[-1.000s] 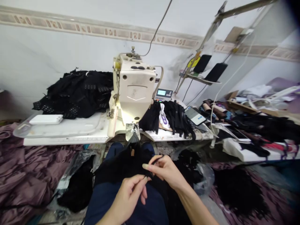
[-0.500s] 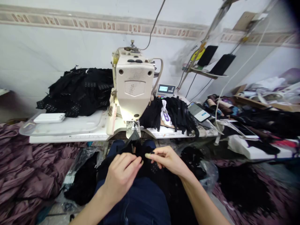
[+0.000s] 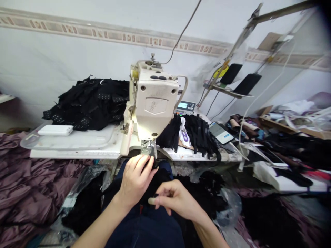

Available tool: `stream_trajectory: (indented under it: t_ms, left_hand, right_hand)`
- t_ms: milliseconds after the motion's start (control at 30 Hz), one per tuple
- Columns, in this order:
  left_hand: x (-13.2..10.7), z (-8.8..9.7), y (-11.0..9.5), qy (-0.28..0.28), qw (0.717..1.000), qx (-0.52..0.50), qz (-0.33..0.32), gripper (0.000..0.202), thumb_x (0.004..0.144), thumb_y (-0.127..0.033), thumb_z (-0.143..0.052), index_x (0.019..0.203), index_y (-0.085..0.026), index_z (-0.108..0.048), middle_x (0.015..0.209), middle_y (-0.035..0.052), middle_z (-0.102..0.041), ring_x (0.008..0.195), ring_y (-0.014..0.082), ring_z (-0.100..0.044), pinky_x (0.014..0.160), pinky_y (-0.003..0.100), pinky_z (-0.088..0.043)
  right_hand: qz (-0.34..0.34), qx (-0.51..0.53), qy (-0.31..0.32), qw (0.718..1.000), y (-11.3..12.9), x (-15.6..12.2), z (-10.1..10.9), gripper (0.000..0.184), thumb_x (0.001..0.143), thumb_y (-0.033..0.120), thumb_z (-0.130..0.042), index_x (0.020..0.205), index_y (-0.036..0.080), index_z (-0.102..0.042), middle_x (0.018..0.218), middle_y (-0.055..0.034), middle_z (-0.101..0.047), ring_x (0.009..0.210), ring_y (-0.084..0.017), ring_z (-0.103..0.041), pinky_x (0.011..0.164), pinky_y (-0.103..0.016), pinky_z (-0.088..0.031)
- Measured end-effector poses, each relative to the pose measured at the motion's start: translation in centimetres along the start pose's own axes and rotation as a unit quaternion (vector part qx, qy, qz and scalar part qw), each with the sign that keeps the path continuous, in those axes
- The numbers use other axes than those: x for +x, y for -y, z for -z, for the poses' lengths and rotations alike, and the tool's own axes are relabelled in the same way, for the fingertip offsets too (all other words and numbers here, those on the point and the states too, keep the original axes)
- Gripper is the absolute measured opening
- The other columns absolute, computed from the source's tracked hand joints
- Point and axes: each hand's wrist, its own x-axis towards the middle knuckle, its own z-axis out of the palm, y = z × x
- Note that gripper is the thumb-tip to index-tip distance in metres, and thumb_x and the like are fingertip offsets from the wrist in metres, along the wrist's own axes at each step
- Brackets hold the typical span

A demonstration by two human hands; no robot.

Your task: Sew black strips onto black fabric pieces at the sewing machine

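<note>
The white sewing machine stands straight ahead, its lamp lighting the metal presser foot area. My left hand is just below that foot, fingers pressed together on black fabric that hangs down over my lap. Lower and to the right, my right hand is curled in a pinch, thumb against the fingers, on part of the same dark fabric. The fabric's edge between the right fingertips is hard to make out against the dark lap.
A heap of black studded pieces lies left, behind a white power bank on a clear plastic lid. Black strips, a control panel and a phone are on the right. Thread cones stand on a rack.
My left hand has moved forward, up to the presser foot. My right hand has drawn back toward my lap, so the hands are farther apart. The camera view has tilted slightly.
</note>
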Motion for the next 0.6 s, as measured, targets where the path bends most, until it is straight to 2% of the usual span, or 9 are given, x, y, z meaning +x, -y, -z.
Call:
stream_trajectory:
  t_ms: [200, 333, 467, 600]
  left_hand:
    - [-0.4, -0.1, 1.5, 0.004, 0.998, -0.055, -0.034, 0.041, 0.104, -0.028, -0.068, 0.141, -0.012, -0.063, 0.125, 0.0167, -0.076, 0.123, 0.031, -0.066, 0.108, 0.047, -0.052]
    - [-0.3, -0.2, 1.4, -0.024, 0.998, -0.046, -0.027, 0.047, 0.103, -0.04, -0.071, 0.139, -0.009, -0.063, 0.12, 0.0181, -0.077, 0.118, 0.0313, -0.069, 0.106, 0.047, -0.054]
    - [-0.1, -0.1, 1.2, -0.019, 0.999, -0.024, -0.033, 0.031, 0.104, -0.023, -0.068, 0.134, -0.015, -0.069, 0.122, 0.0145, -0.077, 0.117, 0.0294, -0.07, 0.104, 0.046, -0.055]
    - [0.0, 0.0, 0.9, -0.022, 0.999, -0.017, -0.023, 0.032, 0.104, -0.009, -0.061, 0.134, -0.015, -0.07, 0.124, 0.014, -0.077, 0.119, 0.0284, -0.069, 0.104, 0.045, -0.056]
  right_hand:
    - [0.105, -0.009, -0.132, 0.986, 4.3, 2.8, 1.5, 0.044, 0.081, 0.059, -0.089, 0.078, 0.018, -0.074, 0.068, -0.0022, -0.074, 0.042, -0.009, -0.05, 0.043, -0.023, -0.036]
    - [0.165, -0.053, -0.167, 0.971, 5.8, 5.6, 2.7, 0.04, 0.083, 0.057, -0.087, 0.078, 0.018, -0.078, 0.071, -0.0012, -0.069, 0.055, -0.013, -0.057, 0.052, -0.025, -0.044]
    - [0.215, -0.099, -0.206, 0.949, 5.4, 8.0, 3.2, 0.033, 0.08, 0.051, -0.09, 0.075, 0.019, -0.081, 0.078, -0.0023, -0.068, 0.068, -0.016, -0.061, 0.062, -0.028, -0.048]
    - [0.18, -0.033, -0.253, 0.95, 4.0, 8.6, 2.6, 0.039, 0.075, 0.052, -0.094, 0.077, 0.019, -0.074, 0.073, -0.0012, -0.069, 0.065, -0.016, -0.06, 0.061, -0.027, -0.049]
